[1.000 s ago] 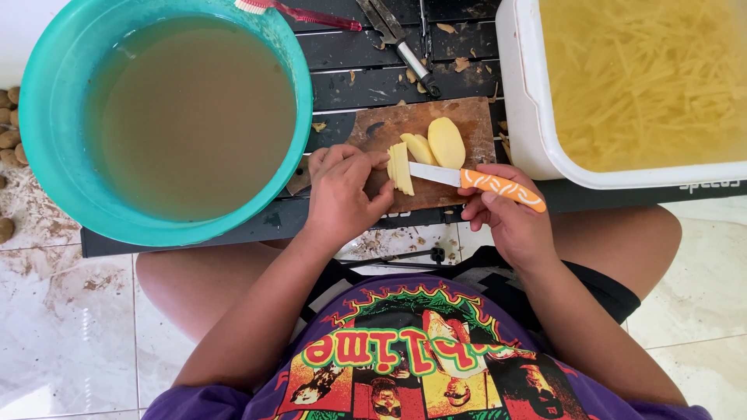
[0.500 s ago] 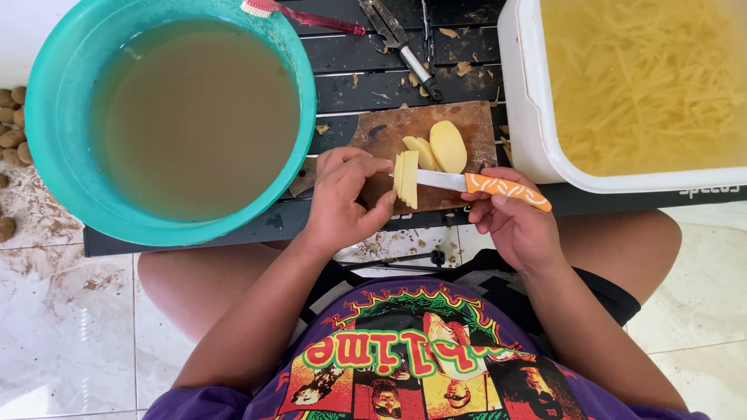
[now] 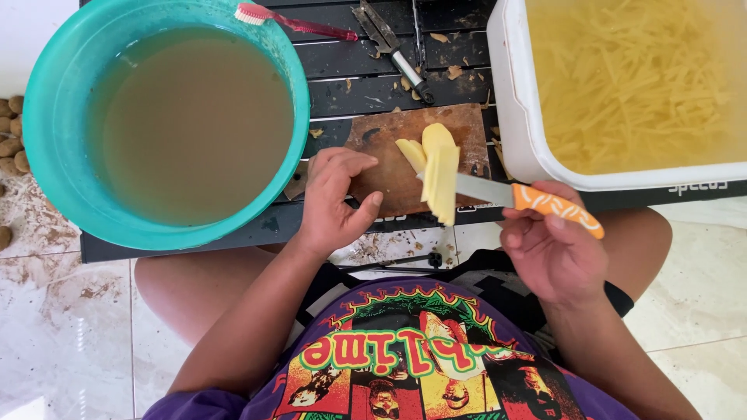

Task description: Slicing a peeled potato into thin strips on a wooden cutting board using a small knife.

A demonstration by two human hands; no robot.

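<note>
My right hand point(image 3: 554, 249) grips an orange-handled knife point(image 3: 545, 204). Its blade carries a stack of pale yellow potato strips point(image 3: 442, 180), lifted off the small wooden cutting board point(image 3: 389, 167). My left hand point(image 3: 331, 204) hovers over the board's left part with fingers apart, holding nothing. Potato slices point(image 3: 412, 152) still lie on the board behind the lifted stack.
A teal basin of murky water point(image 3: 167, 117) sits left on the black slatted table point(image 3: 342, 62). A white tub of cut potato strips in water point(image 3: 630, 78) stands right. A peeler point(image 3: 393, 47) and a red toothbrush point(image 3: 292, 19) lie behind. Unpeeled potatoes point(image 3: 9, 140) lie on the floor.
The knife has lifted the potato strips off the board and moved right toward the white tub. My left hand has let go of the strips and opened.
</note>
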